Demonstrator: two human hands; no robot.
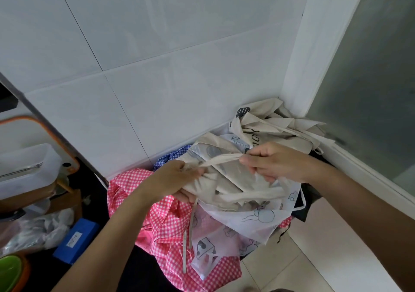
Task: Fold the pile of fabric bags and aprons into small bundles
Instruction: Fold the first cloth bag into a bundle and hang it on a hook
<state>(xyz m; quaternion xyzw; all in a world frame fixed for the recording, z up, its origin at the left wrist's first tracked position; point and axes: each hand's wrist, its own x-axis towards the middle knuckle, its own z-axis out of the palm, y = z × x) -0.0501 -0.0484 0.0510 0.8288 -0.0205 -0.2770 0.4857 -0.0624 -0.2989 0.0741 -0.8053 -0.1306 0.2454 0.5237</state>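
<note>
My left hand (177, 179) is curled round a bunched edge of a beige fabric bag (226, 180), fingers closed on the cloth and the thumb on top. My right hand (276, 163) grips the same bag on its other side. Its fingertips pinch one end of the bag's beige strap (221, 158), which runs nearly taut between my two hands. The lower fingers of that hand are tucked into the crumpled cloth beneath.

The bag sits on top of the pile, which lies in the corner of the room. Under it is a thin white bag (258, 218) with line drawings printed on it. Below and to the left spreads a pink checked apron (166, 226), with a pale tie hanging down across it. A scrap of blue checked fabric (173, 154) shows just behind my left hand. More beige bags (271, 121) with dark print are heaped further back, against the wall.

The wall (157, 55) is large pale tiles. A frosted glass panel (370, 78) in a white frame stands to the right. The floor (314, 237) by it is light tile. To the left I see a white plastic container (27, 168), crumpled clear plastic (40, 228), a blue box (76, 241) and a green bowl (9, 269).
</note>
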